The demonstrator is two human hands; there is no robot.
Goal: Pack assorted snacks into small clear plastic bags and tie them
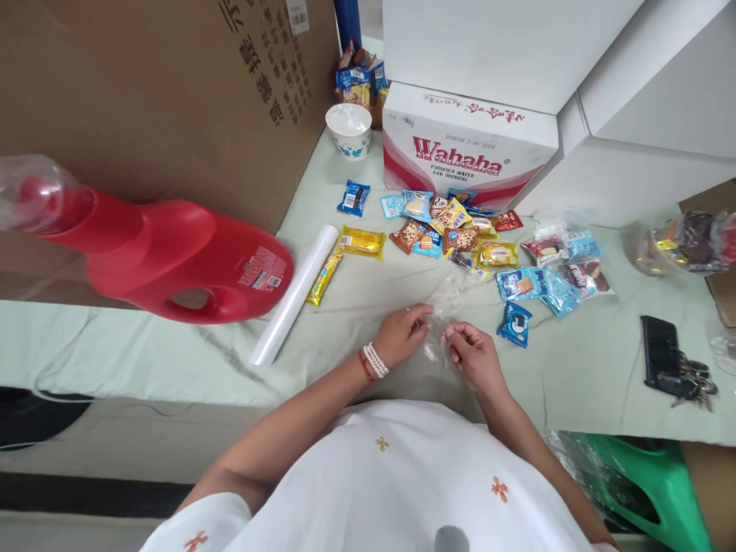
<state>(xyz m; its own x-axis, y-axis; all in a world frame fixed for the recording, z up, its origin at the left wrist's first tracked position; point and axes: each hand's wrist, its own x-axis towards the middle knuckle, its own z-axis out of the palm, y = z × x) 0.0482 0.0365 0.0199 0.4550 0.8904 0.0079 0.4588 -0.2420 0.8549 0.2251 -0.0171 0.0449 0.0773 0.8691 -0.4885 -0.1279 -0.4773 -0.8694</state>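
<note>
Near the front of the table, my left hand (404,335) and my right hand (470,354) pinch a clear plastic bag (438,337) between them. Its far end lies on the cloth and reaches toward a pile of wrapped snacks (440,218). Past my right hand lies a small blue snack packet (514,324), with light blue packets (522,284) behind it. Left of the bag, a yellow snack packet (362,241) and a narrow yellow one (325,279) rest beside a white roll (296,295). Both hands' fingers are closed on the thin plastic.
A large red plastic bottle (172,257) lies at the left by a tall cardboard box (172,100). A Wahaba carton (465,153) and a paper cup (349,132) stand at the back. On the right are a phone (659,349), keys (697,383) and a green stool (649,483) below.
</note>
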